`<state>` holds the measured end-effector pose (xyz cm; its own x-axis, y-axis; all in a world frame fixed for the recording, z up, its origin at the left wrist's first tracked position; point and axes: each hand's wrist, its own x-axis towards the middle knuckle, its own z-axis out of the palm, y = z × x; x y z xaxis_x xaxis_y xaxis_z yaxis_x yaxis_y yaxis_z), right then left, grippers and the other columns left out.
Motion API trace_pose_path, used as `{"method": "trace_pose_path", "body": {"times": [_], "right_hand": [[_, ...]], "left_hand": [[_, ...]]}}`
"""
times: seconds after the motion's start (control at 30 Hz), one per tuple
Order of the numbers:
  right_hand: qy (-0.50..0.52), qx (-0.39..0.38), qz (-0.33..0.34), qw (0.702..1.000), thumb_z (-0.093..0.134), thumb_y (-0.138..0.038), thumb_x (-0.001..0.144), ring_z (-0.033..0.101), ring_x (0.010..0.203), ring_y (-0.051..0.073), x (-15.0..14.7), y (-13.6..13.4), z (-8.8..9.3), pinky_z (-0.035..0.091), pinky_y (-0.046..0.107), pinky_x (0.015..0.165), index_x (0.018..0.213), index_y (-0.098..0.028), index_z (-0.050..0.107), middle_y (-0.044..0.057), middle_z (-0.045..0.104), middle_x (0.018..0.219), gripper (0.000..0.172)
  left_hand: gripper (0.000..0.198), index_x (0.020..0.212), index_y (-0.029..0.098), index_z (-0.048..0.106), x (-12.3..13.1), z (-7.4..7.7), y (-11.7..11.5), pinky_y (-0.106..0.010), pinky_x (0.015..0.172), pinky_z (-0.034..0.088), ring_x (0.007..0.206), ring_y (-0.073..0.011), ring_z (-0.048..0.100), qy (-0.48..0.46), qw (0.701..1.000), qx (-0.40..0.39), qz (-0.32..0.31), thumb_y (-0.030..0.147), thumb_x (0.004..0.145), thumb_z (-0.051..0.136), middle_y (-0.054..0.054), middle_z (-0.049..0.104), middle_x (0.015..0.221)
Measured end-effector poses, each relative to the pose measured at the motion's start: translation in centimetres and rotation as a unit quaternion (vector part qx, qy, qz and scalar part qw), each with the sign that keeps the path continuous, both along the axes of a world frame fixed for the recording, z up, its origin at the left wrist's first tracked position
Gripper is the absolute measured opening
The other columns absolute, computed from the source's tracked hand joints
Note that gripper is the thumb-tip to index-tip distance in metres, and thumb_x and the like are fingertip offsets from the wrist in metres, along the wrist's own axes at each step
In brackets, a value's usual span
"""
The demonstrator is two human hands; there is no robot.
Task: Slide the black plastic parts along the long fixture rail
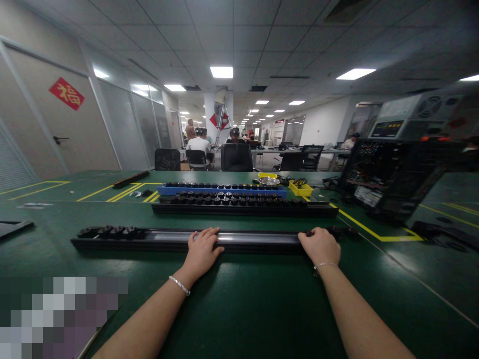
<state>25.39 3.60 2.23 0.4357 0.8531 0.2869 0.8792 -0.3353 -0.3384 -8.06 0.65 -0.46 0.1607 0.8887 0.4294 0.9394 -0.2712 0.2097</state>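
A long black rail (254, 238), seemingly plastic, has a smooth, glossy channel that catches the ceiling light. It lies on a counter (243, 309) surfaced in matt dark green, marked with flat yellow tape (374, 230). Farther back are a blue rail (220, 191) of plastic, a shiny steel bowl (268, 181) and a yellow plastic tray (301, 190). A pale beaded bracelet (179, 285) and a thin metal chain (325, 266) circle the wrists.

Person's arms are bare from frame edge to wrist. L hand (202, 252): bead bracelet (179, 285) at the wrist, w/ small pale round beads in a single strand. R hand (321, 247): chain bracelet (325, 265) at the wrist, v. thin and silvery.
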Motion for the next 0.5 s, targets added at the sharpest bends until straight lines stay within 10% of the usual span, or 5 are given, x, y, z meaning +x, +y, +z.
{"method": "trace_pose_path", "body": {"times": [0.5], "right_hand": [[0.002,0.012,-0.017,1.0,0.041,-0.047,0.072,0.054,0.086,0.026,0.75,-0.07,0.02,0.042,0.04,0.074,0.083,-0.017,0.058,0.011,0.061,0.091,0.036]], "left_hand": [[0.009,0.081,0.025,0.057,-0.17,-0.36,0.18,-0.052,0.101,0.023,0.122,-0.0241,0.043,-0.001,1.0,0.009,-0.001,0.033,0.078,0.057,0.0,0.053,0.129]]}}
